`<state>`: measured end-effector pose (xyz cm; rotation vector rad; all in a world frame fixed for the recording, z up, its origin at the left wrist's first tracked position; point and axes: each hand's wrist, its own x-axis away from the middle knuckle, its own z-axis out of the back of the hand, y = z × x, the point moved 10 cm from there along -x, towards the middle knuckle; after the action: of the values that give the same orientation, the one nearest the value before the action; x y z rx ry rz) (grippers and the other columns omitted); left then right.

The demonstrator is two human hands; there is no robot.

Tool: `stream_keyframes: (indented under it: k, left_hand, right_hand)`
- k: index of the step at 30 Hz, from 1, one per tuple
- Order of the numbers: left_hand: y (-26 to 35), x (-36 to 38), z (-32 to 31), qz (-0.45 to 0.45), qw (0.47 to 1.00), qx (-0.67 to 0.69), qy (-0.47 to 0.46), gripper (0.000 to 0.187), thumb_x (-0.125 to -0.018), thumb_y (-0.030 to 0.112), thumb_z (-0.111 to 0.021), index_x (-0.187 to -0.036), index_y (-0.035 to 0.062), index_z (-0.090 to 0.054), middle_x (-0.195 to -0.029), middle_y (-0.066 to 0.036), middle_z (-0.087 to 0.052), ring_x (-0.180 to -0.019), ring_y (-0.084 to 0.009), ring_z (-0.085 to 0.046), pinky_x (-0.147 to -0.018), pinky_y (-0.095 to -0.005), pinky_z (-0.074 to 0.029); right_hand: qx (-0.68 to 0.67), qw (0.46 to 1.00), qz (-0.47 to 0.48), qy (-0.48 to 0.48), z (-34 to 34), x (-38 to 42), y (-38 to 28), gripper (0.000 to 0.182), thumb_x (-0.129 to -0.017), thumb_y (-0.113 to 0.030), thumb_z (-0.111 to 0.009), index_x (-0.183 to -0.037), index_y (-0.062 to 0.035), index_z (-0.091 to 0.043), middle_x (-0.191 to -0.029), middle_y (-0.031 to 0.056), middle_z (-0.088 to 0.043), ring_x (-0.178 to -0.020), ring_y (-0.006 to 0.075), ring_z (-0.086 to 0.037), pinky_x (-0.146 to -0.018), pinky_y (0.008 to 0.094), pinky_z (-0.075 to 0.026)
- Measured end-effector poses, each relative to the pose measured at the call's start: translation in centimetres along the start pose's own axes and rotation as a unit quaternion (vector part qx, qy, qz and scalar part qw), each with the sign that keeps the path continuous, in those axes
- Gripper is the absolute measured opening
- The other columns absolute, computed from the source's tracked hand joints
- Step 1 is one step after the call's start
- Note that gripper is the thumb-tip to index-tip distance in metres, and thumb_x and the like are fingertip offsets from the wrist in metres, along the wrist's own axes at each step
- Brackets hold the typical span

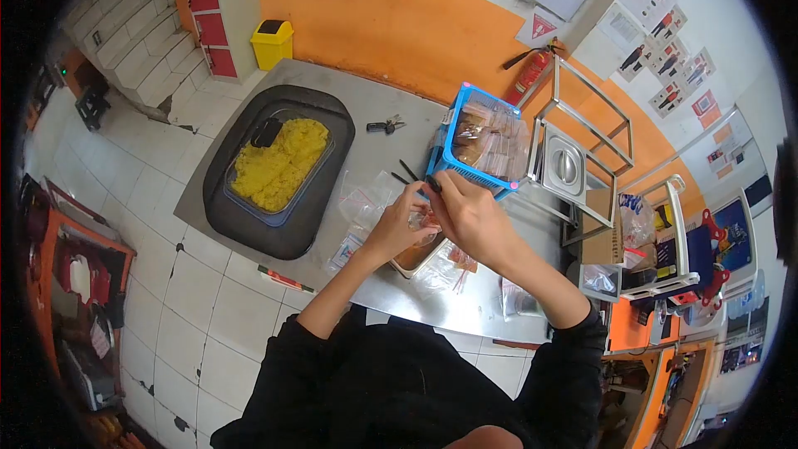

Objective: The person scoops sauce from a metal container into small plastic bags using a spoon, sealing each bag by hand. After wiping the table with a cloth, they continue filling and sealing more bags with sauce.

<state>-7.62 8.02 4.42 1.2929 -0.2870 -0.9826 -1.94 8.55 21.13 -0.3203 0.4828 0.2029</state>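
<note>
My left hand (401,223) is curled around a small clear plastic bag (427,221) with something reddish in it, over the middle of the steel table. Beside it, my right hand (470,214) is closed around a utensil whose black handle end (433,185) sticks out at the top; its working end is hidden. Below both hands stands a metal food pan (409,269) with brownish contents, partly covered by my hands. Clear plastic bags (366,199) lie to the left of my left hand. A filled plastic bag (461,261) lies right of the pan.
A black tray (218,214) at left holds a tub of yellow rice (283,165). Keys (386,125) lie at the back. A blue basket (457,120) of packed bags stands beyond my right hand, near a metal rack (544,129) and a lidded steel pan (565,165).
</note>
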Motion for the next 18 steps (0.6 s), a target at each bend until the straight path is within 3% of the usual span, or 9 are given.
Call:
stream_keyframes:
  k: [7, 9, 18]
  left_hand:
    - [-0.7, -0.2, -0.1, 0.015, 1.0, -0.006, 0.002, 0.074, -0.068, 0.013, -0.078, -0.127, 0.011, -0.033, -0.096, -0.014, -0.061, -0.091, -0.0278, -0.063, -0.077, -0.037, -0.051]
    - [-0.8, -0.2, -0.1, 0.023, 1.0, 0.002, 0.0, 0.074, -0.068, 0.012, -0.078, -0.127, 0.0114, -0.034, -0.096, -0.014, -0.061, -0.091, -0.0278, -0.063, -0.076, -0.0369, -0.051]
    - [-0.6, -0.4, -0.1, 0.003, 0.999, -0.039, -0.002, 0.073, -0.066, 0.009, -0.077, -0.126, 0.0109, -0.034, -0.097, -0.016, -0.061, -0.089, -0.0316, -0.064, -0.075, -0.0388, -0.052]
  right_hand:
    - [-0.015, 1.0, 0.015, 0.004, 0.5, 0.2, -0.3, 0.013, -0.082, -0.001, -0.06, -0.088, 0.0018, -0.049, -0.072, 0.0148, -0.05, -0.061, 0.0339, -0.054, -0.054, 0.0401, -0.042]
    - [-0.01, 0.999, 0.012, -0.041, -0.1, 0.4, -0.5, 0.016, -0.083, -0.005, -0.057, -0.094, 0.0026, -0.048, -0.081, 0.0169, -0.053, -0.068, 0.0363, -0.057, -0.058, 0.0415, -0.048]
    - [0.0, 0.998, 0.042, -0.054, -0.3, 0.5, -1.6, 0.021, -0.077, 0.001, -0.058, -0.096, 0.0023, -0.048, -0.091, 0.0162, -0.057, -0.076, 0.033, -0.06, -0.063, 0.0399, -0.05]
